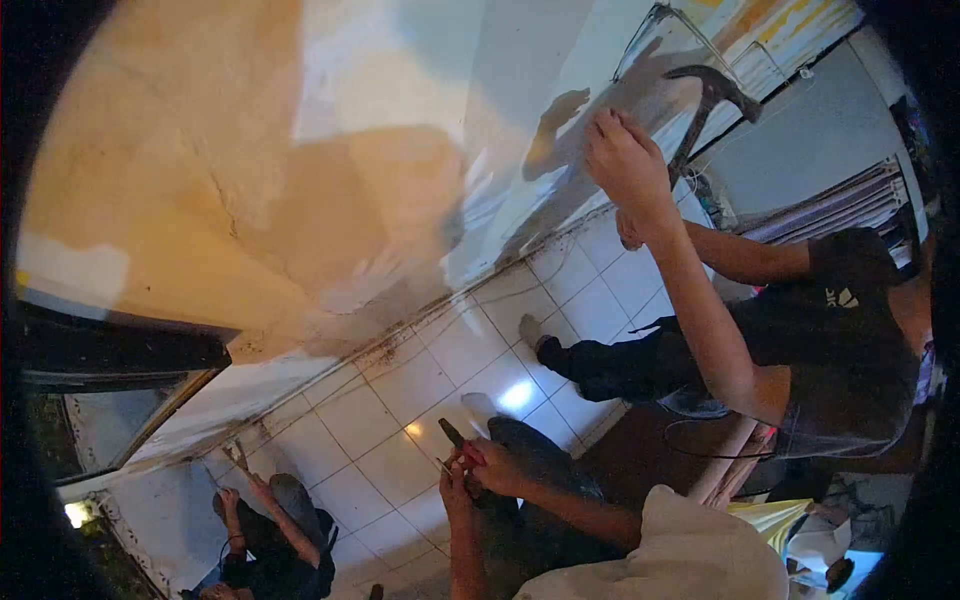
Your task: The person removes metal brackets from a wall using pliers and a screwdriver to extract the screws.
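My right hand (500,472) is closed around a red-handled tool (471,453), whose dark, tapered end (452,433) points up and away from me. Just beside it, my left hand (457,490) has its fingers pinched together at a thin, pale piece (444,466), too small to name. The hands almost meet over the white tiled floor (400,460). To my right, a co-worker in a black shirt (850,350) raises a hand (625,150) close to the stained wall (350,230). A claw hammer (700,115) stands upright there, its grip partly hidden behind that raised hand.
Another person (275,545) crouches at the lower left, holding a forked tool (236,457) near the wall's foot. A dark-framed opening (120,400) juts in at the left. Striped fabric (840,205) hangs at the upper right. Loose cable lies along the wall's base.
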`<state>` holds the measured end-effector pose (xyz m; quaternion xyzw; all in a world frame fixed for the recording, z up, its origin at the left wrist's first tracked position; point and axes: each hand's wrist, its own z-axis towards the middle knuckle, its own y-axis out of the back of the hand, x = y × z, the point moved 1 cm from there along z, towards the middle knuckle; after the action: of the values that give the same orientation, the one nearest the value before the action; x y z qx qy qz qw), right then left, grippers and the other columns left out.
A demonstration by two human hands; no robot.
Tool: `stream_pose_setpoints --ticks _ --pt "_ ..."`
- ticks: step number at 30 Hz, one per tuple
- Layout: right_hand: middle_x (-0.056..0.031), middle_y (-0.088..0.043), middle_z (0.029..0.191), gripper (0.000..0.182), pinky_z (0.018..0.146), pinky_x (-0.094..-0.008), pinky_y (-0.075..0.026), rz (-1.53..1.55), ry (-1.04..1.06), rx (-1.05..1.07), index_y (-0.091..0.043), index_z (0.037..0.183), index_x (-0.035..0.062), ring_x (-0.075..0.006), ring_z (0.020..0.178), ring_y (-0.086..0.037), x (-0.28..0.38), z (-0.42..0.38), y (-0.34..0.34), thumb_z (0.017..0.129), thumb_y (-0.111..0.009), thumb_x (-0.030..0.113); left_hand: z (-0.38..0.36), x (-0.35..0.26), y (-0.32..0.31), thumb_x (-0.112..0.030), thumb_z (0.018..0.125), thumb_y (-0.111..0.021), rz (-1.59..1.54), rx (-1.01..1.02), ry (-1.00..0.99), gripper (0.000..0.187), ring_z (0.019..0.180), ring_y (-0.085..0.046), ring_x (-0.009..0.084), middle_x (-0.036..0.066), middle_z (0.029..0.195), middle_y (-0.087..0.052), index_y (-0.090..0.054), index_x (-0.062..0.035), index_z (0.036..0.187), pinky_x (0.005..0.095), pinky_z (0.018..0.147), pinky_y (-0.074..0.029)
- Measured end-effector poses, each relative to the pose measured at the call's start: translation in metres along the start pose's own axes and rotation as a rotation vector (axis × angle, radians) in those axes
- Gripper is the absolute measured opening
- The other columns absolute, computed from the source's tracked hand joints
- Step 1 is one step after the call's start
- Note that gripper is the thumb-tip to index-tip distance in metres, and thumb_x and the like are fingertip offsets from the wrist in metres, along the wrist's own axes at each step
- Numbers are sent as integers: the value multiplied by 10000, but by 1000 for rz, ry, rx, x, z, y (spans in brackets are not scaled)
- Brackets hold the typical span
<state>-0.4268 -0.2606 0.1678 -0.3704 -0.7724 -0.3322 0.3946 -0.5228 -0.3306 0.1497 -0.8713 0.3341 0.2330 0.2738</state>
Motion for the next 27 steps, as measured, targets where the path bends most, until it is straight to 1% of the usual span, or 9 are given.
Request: stream_pose_setpoints --ticks 5,8,11,14,17,20,23,26,27 --pt "-174 -573 871 263 760 -434 -485 -152 -24 68 -586 1029 36 -343 885 -608 24 -8 12 766 -595 60 1 -5 -6 -325 973 -563 -38 59 -32 296 838 -618 146 42 954 -625 -584 -61 1105 308 691 -527" --pt "-204 -599 895 225 751 -457 -477 -117 72 -28 -563 993 26 -382 894 -611 5 -10 5 774 -589 68 6 -6 -13 -307 972 -566 -86 106 -119 262 835 -615 149 40 945 -621 -572 -65 1072 310 697 -530" --pt "-188 -566 898 288 763 -420 -478 -69 -34 54 -527 1056 1 -349 860 -586 16 -12 12 774 -568 43 9 -5 -6 -265 972 -567 -81 129 -75 221 816 -609 143 33 926 -615 -568 -66 1068 303 690 -527" --pt "-184 -565 883 274 744 -409 -484 -93 45 0 -514 1037 1 -351 818 -583 20 -13 6 769 -566 20 20 7 8 -255 967 -577 -31 143 -114 230 787 -611 144 28 917 -616 -566 -67 1100 291 645 -526" --pt "-152 -573 877 246 714 -397 -490 -144 0 40 -507 1006 8 -304 787 -591 26 -9 11 768 -568 0 3 -13 -7 -248 967 -576 -96 122 -63 257 701 -588 107 24 907 -609 -565 -52 1132 249 560 -492" --pt "-126 -586 903 264 703 -358 -495 235 -59 117 -510 1034 18 -239 796 -599 67 -15 28 778 -543 -37 3 -20 -3 -250 970 -571 -76 131 -72 295 589 -516 61 24 903 -601 -555 -32 1169 212 472 -411" --pt "-112 -591 977 369 754 -330 -520 244 -140 116 -489 1124 42 -201 883 -620 25 -1 25 780 -508 -89 -5 -43 -16 -241 973 -566 -9 52 -85 308 526 -431 38 24 898 -586 -546 -21 1188 199 442 -342" --pt "-118 -584 1037 477 835 -352 -540 729 -99 115 -437 1219 61 -239 989 -635 15 5 39 783 -471 -129 -2 -46 -17 -247 969 -571 22 52 -144 317 517 -407 43 26 901 -579 -542 -27 1195 203 435 -331" --pt "-121 -582 1052 504 849 -369 -542 730 -76 107 -422 1244 62 -254 1015 -632 20 7 46 782 -468 -134 1 -43 -13 -242 969 -570 37 60 -140 314 518 -405 42 25 904 -577 -541 -28 1197 202 433 -330"
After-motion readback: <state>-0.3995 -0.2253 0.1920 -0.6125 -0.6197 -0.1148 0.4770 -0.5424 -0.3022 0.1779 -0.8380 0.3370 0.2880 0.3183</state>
